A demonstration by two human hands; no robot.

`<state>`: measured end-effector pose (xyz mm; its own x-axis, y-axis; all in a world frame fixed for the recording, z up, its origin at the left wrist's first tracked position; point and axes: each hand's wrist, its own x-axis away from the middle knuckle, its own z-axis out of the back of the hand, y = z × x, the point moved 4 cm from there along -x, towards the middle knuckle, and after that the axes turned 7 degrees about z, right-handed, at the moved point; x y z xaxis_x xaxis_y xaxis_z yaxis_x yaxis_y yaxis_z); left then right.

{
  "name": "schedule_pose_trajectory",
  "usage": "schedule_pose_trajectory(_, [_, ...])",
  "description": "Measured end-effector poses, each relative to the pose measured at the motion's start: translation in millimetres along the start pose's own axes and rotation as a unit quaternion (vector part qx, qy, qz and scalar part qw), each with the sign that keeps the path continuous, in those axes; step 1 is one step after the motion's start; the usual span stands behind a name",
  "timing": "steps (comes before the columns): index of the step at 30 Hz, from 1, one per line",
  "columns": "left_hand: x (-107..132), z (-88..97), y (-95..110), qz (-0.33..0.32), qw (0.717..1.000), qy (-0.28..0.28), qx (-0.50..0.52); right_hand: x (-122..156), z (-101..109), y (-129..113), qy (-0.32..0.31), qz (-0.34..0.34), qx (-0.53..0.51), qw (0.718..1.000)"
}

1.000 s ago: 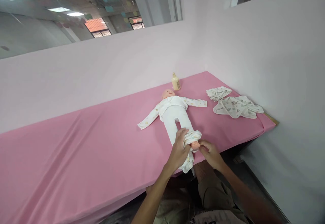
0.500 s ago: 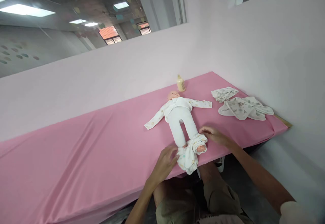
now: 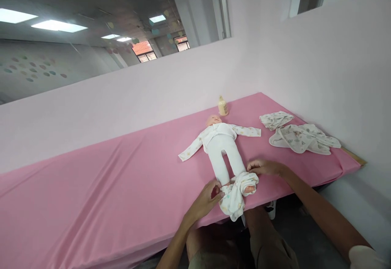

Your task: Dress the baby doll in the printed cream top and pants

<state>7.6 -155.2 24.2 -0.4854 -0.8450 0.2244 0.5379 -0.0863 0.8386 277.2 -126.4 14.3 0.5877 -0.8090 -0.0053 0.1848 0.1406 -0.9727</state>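
A baby doll (image 3: 225, 149) lies on its back on the pink-covered table, dressed in a white top with patterned sleeves spread wide. Its legs point toward me, and patterned baby pants (image 3: 233, 200) are bunched around its ankles, with one foot (image 3: 249, 189) showing through a leg opening. My left hand (image 3: 207, 197) pinches the edge of the pants at the left ankle, thumb and fingers curled. On the other side, my right hand (image 3: 262, 167) has its fingertips closed on the cloth by the right ankle. The pants' lower part hangs at the table's front edge.
A pump bottle (image 3: 222, 106) of pale yellow liquid stands behind the doll's head. Folded patterned cloth (image 3: 276, 120) and a loose patterned garment (image 3: 304, 138) lie at right. The pink table cover (image 3: 106, 195) stretches left; white walls border the back and right.
The view has shifted, so everything sits slightly lower and further right. My left fingers have closed more on the pants' edge; my right hand stays by the other ankle. The doll lies as before.
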Motion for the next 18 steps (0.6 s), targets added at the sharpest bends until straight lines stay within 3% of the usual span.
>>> schedule_pose_trajectory(6, [-2.4, 1.9, 1.4, 0.028, 0.996, 0.055, -0.072, -15.1, 6.5, -6.6, 0.084, 0.056, 0.017, 0.995])
schedule_pose_trajectory(10, [-1.5, 2.7, 1.9, 0.016, 0.994, 0.043, -0.104, -29.0, 5.5, -1.5, 0.165, 0.085, 0.049, 0.981])
schedule_pose_trajectory(14, [-5.0, 5.8, -1.6, -0.006, 1.000, 0.004, 0.014, -37.9, 4.4, 6.7, 0.212, 0.109, 0.069, 0.969])
schedule_pose_trajectory(18, [-18.5, 11.2, -7.6, 0.004, 0.979, 0.038, 0.199, -39.6, 4.4, 15.1, 0.212, 0.119, 0.083, 0.967])
